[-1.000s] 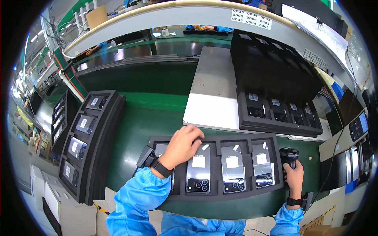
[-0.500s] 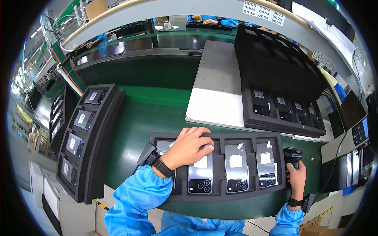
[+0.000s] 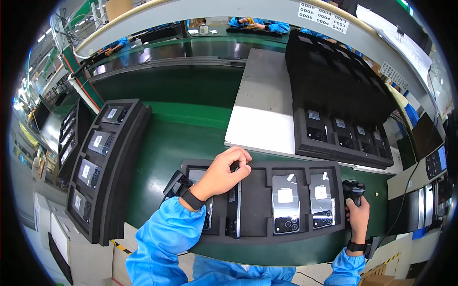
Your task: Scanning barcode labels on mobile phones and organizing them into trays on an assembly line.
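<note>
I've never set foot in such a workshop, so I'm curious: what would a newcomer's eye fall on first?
Probably the phone standing on its long edge in the black tray at the front, its far end in the person's left grip. Next, just past the tray's right end, the right grip holds a dark handheld scanner. Behind, at upper right, looms a tall black stack.

A white label on the grey beam bears numbers.
</note>
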### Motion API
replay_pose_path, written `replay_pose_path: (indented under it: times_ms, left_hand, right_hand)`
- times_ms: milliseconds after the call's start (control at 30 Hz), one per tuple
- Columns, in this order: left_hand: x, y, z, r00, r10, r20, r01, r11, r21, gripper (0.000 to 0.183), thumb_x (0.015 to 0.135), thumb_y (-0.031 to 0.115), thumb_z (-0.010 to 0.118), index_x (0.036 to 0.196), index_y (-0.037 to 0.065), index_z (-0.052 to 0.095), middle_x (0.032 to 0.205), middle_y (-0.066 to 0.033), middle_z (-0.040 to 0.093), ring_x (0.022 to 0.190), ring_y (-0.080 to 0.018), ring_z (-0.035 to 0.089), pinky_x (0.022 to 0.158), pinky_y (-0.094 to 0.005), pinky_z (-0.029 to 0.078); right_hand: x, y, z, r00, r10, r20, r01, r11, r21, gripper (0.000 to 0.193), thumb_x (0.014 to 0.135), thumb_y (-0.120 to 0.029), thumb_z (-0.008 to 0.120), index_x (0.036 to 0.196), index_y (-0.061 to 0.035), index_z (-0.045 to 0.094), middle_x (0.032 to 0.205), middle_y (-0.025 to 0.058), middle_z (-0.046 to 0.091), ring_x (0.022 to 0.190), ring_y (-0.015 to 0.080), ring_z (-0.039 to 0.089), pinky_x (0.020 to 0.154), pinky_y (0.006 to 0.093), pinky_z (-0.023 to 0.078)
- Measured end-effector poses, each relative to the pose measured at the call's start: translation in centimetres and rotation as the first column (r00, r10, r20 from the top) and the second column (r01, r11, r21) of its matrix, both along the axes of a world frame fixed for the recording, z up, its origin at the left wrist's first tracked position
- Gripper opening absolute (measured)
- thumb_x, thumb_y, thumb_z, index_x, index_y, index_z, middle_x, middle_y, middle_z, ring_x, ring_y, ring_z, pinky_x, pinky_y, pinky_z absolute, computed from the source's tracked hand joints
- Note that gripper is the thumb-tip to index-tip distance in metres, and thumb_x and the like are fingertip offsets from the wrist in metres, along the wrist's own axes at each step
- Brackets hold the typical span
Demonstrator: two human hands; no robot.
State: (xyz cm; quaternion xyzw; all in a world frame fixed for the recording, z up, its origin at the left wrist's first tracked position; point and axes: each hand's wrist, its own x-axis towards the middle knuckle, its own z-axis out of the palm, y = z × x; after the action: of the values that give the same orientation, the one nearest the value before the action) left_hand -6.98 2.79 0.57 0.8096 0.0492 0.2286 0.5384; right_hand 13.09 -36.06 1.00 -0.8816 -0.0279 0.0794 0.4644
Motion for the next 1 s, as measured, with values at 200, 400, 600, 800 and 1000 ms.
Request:
replay_pose_path:
  times_ms: [200, 400, 600, 800, 1000]
  left_hand:
    - [-0.05, -0.05, 0.05, 1.0, 0.006, 0.011, -0.006, 1.0, 0.003, 0.017, 0.087, 0.006, 0.067, 0.079, 0.005, 0.052, 0.102, -0.0106, 0.066, 0.098, -0.0202, 0.062, 0.092, -0.0339, 0.047]
    - [-0.08, -0.14, 0.18, 1.0, 0.002, 0.019, -0.002, 1.0, -0.013, 0.016, 0.086, 0.006, 0.067, 0.079, 0.005, 0.053, 0.1, -0.0108, 0.066, 0.097, -0.0196, 0.063, 0.091, -0.0332, 0.047]
    - [-0.07, -0.03, 0.17, 1.0, 0.007, 0.016, -0.007, 1.0, -0.012, 0.016, 0.086, 0.005, 0.067, 0.079, 0.005, 0.052, 0.099, -0.0108, 0.067, 0.096, -0.0191, 0.063, 0.09, -0.033, 0.048]
    - [-0.06, -0.14, 0.08, 1.0, 0.006, 0.019, -0.005, 1.0, -0.02, 0.016, 0.086, 0.004, 0.066, 0.079, 0.005, 0.052, 0.098, -0.0105, 0.067, 0.095, -0.0184, 0.062, 0.089, -0.033, 0.048]
    - [-0.1, 0.14, 0.05, 1.0, -0.004, 0.007, 0.004, 1.0, -0.026, 0.015, 0.086, 0.004, 0.067, 0.08, 0.005, 0.053, 0.098, -0.0101, 0.067, 0.094, -0.0176, 0.062, 0.088, -0.0324, 0.048]
  right_hand:
    - [0.14, -0.16, -0.17, 1.0, -0.003, -0.009, 0.003, 1.0, -0.016, 0.014, 0.087, -0.014, 0.068, 0.092, -0.002, 0.063, 0.067, 0.0009, 0.06, 0.052, 0.0084, 0.052, 0.047, 0.0254, 0.042]
    - [0.08, -0.11, -0.22, 1.0, -0.003, 0.011, 0.003, 1.0, 0.011, 0.016, 0.085, -0.013, 0.069, 0.092, -0.0005, 0.063, 0.067, 0.0018, 0.061, 0.053, 0.0095, 0.054, 0.049, 0.0266, 0.044]
    - [0.22, -0.2, -0.22, 1.0, -0.005, -0.005, 0.005, 1.0, 0.004, 0.017, 0.085, -0.013, 0.069, 0.093, 0.0, 0.064, 0.067, 0.0019, 0.061, 0.053, 0.0096, 0.054, 0.049, 0.027, 0.044]
    - [0.16, -0.22, -0.39, 1.0, 0.001, 0.013, -0.001, 1.0, 0.006, 0.017, 0.085, -0.014, 0.07, 0.093, 0.0002, 0.064, 0.067, 0.0021, 0.06, 0.053, 0.0098, 0.054, 0.049, 0.0271, 0.044]
    - [0.24, -0.31, -0.4, 1.0, 0.005, 0.002, -0.005, 1.0, -0.011, 0.024, 0.086, -0.016, 0.071, 0.101, 0.0, 0.064, 0.072, 0.0028, 0.062, 0.057, 0.0105, 0.054, 0.053, 0.0275, 0.045]
